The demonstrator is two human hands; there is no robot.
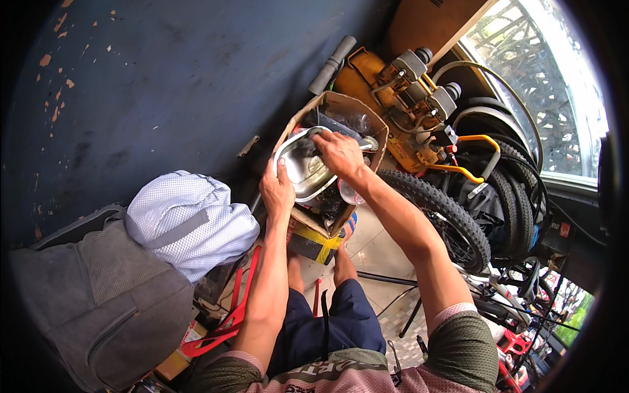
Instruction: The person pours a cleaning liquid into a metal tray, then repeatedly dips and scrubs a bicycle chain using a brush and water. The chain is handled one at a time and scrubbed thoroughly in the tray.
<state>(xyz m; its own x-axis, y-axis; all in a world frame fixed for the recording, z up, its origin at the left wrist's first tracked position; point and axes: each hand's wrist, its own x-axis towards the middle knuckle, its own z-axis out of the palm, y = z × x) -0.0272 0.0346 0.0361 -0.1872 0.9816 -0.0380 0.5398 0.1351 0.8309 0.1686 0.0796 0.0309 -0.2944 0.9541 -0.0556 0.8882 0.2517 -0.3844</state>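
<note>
Cramped workshop corner, seen from the head camera: a dark blue wall (164, 78) with chipped paint fills the left and top, a window (550, 85) lets in daylight at the upper right, and pale floor tiles (377, 252) show between the person's knees. Against the wall stands a cardboard box (341, 108), open at the top and stuffed with parts, propped on smaller cartons with yellow tape (321, 245), so its mouth sits within easy reach of someone crouching. Over the box's near left edge the left hand (278, 191) is closed on the rim of a shiny metal pan (303, 167), thumb on top, seemingly to steady it tilted toward the person. The right hand (339, 152) reaches across the pan's far rim, fingers curled over it; whether it grips the pan or something behind it I cannot tell. Just behind the box lies an orange compressor (393, 98) with a grey-gripped handle (332, 63). Knobby bike tyres (452, 216) lean at the right. A white mesh jacket (190, 219) and grey backpack (98, 301) sit at the left, with a red frame (229, 321) below.
</note>
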